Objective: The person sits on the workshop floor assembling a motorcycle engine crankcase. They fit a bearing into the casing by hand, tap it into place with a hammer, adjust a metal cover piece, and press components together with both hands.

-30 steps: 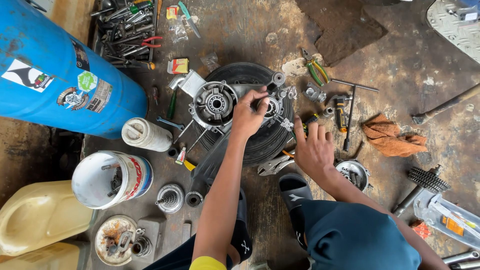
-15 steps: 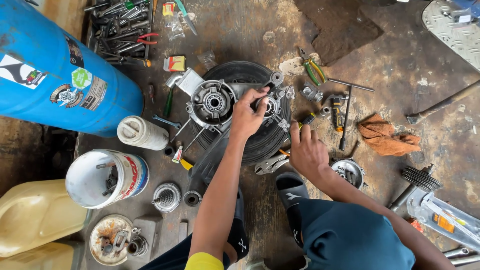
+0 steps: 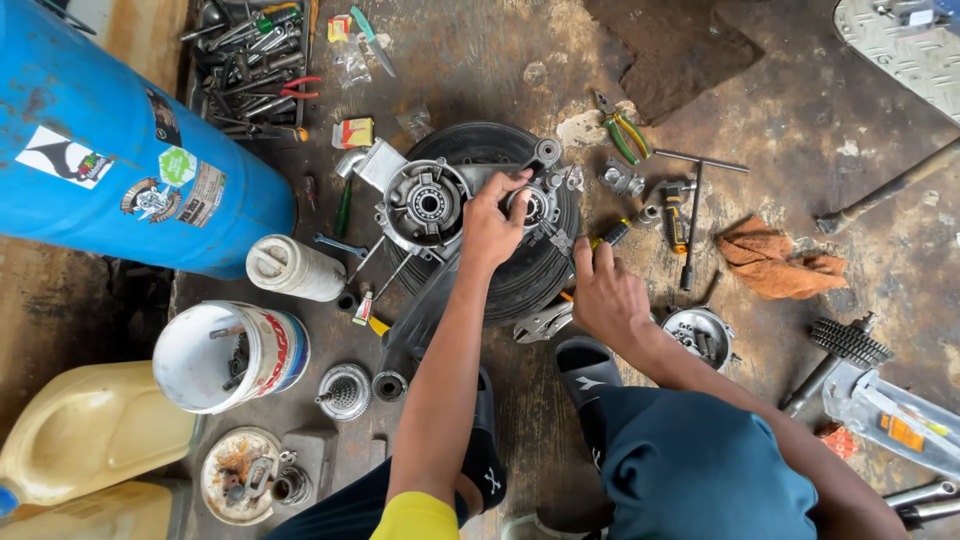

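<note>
A grey metal engine case [image 3: 425, 205] lies on a black tyre [image 3: 530, 270] on the floor. My left hand [image 3: 490, 225] reaches over the case, and its fingers pinch a small round bearing-like part [image 3: 530, 205] at the case's right opening. At the tyre's right edge, the fingers of my right hand [image 3: 605, 295] curl around a screwdriver with a yellow and black handle [image 3: 612, 235]. Locking pliers [image 3: 540, 322] lie just below that hand.
A blue drum [image 3: 110, 140] stands at the left, with a tray of spanners [image 3: 255, 70] behind it. Nearby are a white bucket [image 3: 225, 355], yellow jerrycans [image 3: 85, 430], green pliers [image 3: 622, 135], a T-handle wrench [image 3: 692, 215], an orange rag [image 3: 780, 262], a gear shaft [image 3: 845, 345] and a small bowl of parts [image 3: 700, 332].
My right hand has shifted a little up and left, towards the tyre and onto the screwdriver. My left hand stays on the round part.
</note>
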